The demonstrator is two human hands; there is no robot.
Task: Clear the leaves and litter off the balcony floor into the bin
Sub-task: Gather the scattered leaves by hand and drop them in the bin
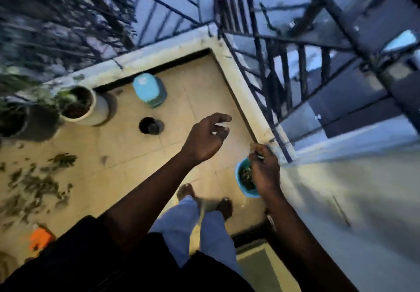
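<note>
A small blue bin (240, 181) stands on the tiled balcony floor (127, 153) near the right-hand ledge, with dark leaves inside it. My right hand (264, 169) hovers right over the bin, its fingers curled and pinching a thin sliver of litter (259, 156); motion blur hides what the sliver is. My left hand (209, 138) is held out above the floor further left, fingers loosely spread and holding nothing. A patch of dry leaves (38, 182) lies scattered on the floor at the far left.
A white plant pot (95, 107), a dark pot (38, 123), a light blue container (148, 92) and a small black pot (151, 126) stand near the far ledge. An orange object (41, 239) lies at lower left. Black railings (261, 64) border the balcony. My bare feet (225, 205) are beside the bin.
</note>
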